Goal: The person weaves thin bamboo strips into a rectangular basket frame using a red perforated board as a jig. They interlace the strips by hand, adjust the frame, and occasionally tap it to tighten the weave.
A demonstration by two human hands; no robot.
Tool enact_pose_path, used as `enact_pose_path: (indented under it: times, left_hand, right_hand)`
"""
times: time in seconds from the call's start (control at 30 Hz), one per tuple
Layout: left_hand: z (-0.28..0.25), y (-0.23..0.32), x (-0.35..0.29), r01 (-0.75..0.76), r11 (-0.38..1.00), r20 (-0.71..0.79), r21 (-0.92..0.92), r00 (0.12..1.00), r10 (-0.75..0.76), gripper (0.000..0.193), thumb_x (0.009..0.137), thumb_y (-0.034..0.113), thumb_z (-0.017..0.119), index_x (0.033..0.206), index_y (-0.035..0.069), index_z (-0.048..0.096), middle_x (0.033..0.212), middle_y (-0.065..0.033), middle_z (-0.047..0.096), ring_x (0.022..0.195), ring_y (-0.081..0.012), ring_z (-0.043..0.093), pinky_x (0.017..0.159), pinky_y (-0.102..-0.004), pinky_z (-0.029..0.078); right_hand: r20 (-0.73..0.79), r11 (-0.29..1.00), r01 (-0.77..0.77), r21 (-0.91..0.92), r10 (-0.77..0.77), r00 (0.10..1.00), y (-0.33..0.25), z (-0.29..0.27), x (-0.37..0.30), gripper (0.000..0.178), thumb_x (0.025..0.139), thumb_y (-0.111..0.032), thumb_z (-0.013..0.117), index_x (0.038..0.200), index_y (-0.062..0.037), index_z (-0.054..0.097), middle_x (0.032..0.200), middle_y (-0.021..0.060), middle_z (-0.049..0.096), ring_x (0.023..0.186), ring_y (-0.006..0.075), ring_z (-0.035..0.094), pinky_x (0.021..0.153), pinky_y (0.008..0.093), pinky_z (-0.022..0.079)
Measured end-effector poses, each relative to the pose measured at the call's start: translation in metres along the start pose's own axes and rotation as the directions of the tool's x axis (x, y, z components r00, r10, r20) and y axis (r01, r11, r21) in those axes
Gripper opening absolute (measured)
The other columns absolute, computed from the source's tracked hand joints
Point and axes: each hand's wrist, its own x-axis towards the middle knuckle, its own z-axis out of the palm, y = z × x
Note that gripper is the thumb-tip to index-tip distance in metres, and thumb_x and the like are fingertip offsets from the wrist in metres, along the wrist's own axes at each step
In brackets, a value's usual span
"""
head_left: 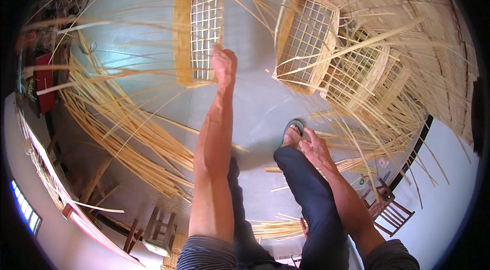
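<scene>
In front of me is a woven bamboo basket, with solid yellow strips along its left side and an open lattice beside them. Long loose strips stick out from it to both sides. My left hand is stretched forward, its fingers closed at the lattice's right edge; the fingertips are partly hidden. Beside my right knee, my right hand hangs with loosely bent fingers apart, and nothing shows in it. A sandalled foot is just left of that hand.
More lattice baskets with long protruding strips stand at the right. A pile of split bamboo strips covers the floor at left. Wooden stools and a wooden chair are nearer me. Woven matting lines the far right.
</scene>
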Motion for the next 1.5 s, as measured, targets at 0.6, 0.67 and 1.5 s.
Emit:
enact_pose_path:
  times: [0.6,0.67,1.5]
  left_hand:
    - [0.027,0.094,-0.167,-0.504,0.847,0.202,0.167,0.859,0.471,0.053,0.082,-0.002,0.055,0.135,0.002,0.051,0.092,-0.0202,0.068,0.079,-0.0387,0.064,0.066,-0.0486,0.049]
    - [-0.015,0.091,-0.217,-0.504,0.841,0.156,0.199,0.863,0.480,0.042,0.083,-0.003,0.053,0.123,0.007,0.062,0.097,-0.0185,0.068,0.088,-0.0392,0.063,0.076,-0.0495,0.049]
    - [-0.465,0.017,-0.585,0.106,0.938,0.325,-0.329,0.946,0.007,0.029,0.090,0.018,0.056,0.116,0.009,0.064,0.085,-0.0228,0.068,0.085,-0.0406,0.067,0.078,-0.0486,0.053]
  right_hand:
    - [-0.034,0.989,0.119,-0.088,-0.122,0.992,0.027,-0.052,-0.043,0.045,0.088,-0.015,0.064,0.129,-0.0003,0.052,0.090,0.0270,0.068,0.084,0.0432,0.069,0.072,0.0471,0.055]
    - [0.004,0.974,0.153,-0.166,-0.155,0.988,0.006,-0.058,-0.059,0.041,0.088,-0.017,0.062,0.125,0.0007,0.055,0.090,0.0264,0.068,0.085,0.0418,0.068,0.074,0.0471,0.054]
    - [0.390,0.540,0.566,-0.622,-0.413,0.823,-0.129,0.147,-0.360,0.036,0.084,-0.020,0.067,0.111,0.0044,0.065,0.091,0.0258,0.070,0.088,0.0401,0.069,0.080,0.0460,0.054]
